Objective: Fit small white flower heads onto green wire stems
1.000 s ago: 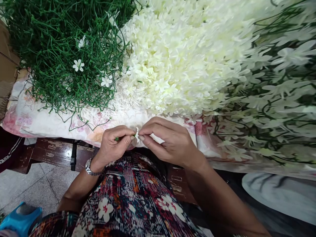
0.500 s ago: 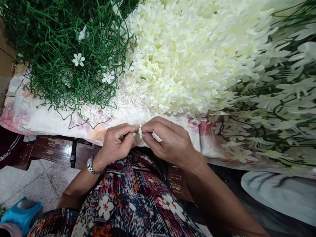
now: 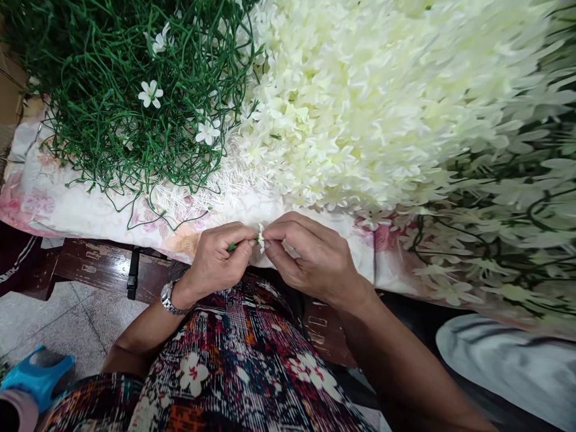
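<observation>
Tiny white flower (image 3: 260, 235) is pinched by the right hand (image 3: 310, 258), green stem (image 3: 233, 246) by the left hand (image 3: 216, 259); light, flimsy stuff, probably best gripped right at the base.

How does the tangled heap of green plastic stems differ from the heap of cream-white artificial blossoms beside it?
The heap of green plastic stems is dark, thin and wiry, nearly bare, with only a few small white flowers on it; the heap of cream-white artificial blossoms is pale, dense and petal-filled. The stems lie far left, the blossoms at the middle and broader. Both rest on the floral-printed cloth, beyond the left hand and right hand.
</observation>
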The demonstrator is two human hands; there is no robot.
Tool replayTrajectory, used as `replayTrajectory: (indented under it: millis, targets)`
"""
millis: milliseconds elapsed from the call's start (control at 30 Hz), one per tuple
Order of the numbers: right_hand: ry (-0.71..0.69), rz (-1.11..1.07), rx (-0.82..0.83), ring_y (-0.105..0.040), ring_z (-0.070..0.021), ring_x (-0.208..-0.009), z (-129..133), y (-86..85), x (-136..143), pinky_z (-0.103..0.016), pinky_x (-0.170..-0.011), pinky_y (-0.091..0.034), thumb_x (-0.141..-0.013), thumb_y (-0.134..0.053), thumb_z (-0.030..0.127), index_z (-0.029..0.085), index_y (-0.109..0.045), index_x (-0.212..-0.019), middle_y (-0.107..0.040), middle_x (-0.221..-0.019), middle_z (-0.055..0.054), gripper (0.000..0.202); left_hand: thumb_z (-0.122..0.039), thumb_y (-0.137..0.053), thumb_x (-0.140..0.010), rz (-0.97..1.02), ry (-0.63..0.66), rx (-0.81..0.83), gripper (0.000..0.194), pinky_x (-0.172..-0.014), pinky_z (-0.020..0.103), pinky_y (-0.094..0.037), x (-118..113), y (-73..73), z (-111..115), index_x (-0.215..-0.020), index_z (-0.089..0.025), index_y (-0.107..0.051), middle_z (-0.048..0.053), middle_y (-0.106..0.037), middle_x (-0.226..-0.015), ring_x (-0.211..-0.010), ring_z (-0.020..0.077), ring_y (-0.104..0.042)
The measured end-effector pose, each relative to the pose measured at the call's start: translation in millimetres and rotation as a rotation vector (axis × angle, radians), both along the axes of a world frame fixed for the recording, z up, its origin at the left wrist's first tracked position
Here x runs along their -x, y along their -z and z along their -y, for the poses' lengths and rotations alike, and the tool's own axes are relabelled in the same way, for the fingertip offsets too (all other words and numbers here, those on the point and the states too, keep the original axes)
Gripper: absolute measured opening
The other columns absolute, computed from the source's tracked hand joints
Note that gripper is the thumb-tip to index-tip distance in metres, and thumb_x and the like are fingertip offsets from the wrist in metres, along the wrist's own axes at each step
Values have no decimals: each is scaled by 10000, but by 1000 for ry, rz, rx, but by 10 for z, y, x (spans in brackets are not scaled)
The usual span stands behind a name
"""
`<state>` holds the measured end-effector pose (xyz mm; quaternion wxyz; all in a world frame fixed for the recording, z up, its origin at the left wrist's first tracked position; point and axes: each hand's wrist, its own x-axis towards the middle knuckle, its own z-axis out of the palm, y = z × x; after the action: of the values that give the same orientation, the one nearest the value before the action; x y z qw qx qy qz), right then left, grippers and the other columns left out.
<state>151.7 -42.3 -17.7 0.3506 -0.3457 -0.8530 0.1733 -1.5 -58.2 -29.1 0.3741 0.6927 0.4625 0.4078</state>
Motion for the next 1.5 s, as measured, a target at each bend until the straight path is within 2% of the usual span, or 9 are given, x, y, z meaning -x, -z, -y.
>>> replayTrajectory:
  millis: [600,833,1000,1500]
  targets:
    - [9,82,-40,-495,-126,-674,-22,9,43,-254,-592,-452,-739,-450,70,187,-444,-809,-505,-680,-30,137,-90,-415,-724,-24,-14,-5,151,-497,201,-331,16,32,-12,-613,-140,-503,-22,-441,-542,-506,71,-398]
    - [0,5,66,-506,-116,-672,-27,-108,28,-245,-597,-447,-736,-470,81,167,-482,-793,-541,-702,-37,104,-132,-448,-758,163,-19,80,124,-499,188,-336,48,13,-15,-680,-134,-544,-21,-458,-566,-524,66,-416]
    - [13,-11,103,-509,-115,-658,-12,-172,37,-249,-592,-442,-738,-465,101,168,-503,-771,-545,-680,-29,84,-146,-461,-761,226,-55,33,122,-495,195,-339,39,27,2,-676,-137,-547,-16,-462,-571,-519,69,-417]
    - [26,48,-81,-509,-116,-635,-26,-77,105,-239,-578,-457,-718,-457,44,172,-463,-767,-535,-643,-25,137,-102,-454,-746,135,-104,-69,109,-505,213,-339,12,44,22,-691,-129,-544,-9,-455,-571,-524,75,-411]
